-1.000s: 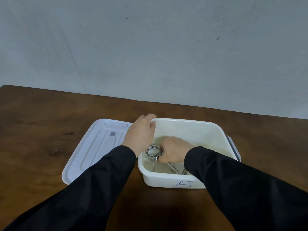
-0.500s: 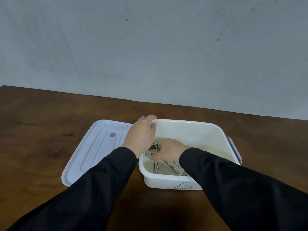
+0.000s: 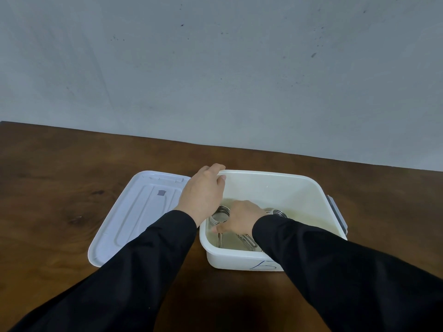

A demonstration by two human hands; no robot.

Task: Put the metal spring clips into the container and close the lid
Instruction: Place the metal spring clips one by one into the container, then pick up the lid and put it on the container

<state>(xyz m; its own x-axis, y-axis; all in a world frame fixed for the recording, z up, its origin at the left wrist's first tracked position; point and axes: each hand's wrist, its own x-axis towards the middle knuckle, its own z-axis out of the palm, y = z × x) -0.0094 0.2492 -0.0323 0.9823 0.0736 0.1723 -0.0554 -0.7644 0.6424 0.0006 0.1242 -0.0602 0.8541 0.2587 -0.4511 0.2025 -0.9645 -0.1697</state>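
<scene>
A white plastic container (image 3: 275, 174) stands open on the brown table. My left hand (image 3: 203, 192) grips its far left corner, fingers curled over the rim. My right hand (image 3: 239, 218) reaches down inside to the container floor, fingers closed on a metal spring clip (image 3: 220, 214) whose coil shows just left of the hand. A second spring clip (image 3: 278, 213) lies on the floor behind my right wrist, mostly hidden by the sleeve. Wire legs (image 3: 247, 242) of the clips show near the front wall. The white lid (image 3: 134, 219) lies flat on the table, left of the container.
A grey latch (image 3: 336, 216) sticks out on the container's right side. The wooden table (image 3: 60, 176) runs back to a grey wall (image 3: 215, 68). A blue handwritten mark (image 3: 263, 265) sits on the container's front wall.
My right hand has lowered the spring clip from upright near the left wall down to the container floor. My left hand has stayed on the rim.
</scene>
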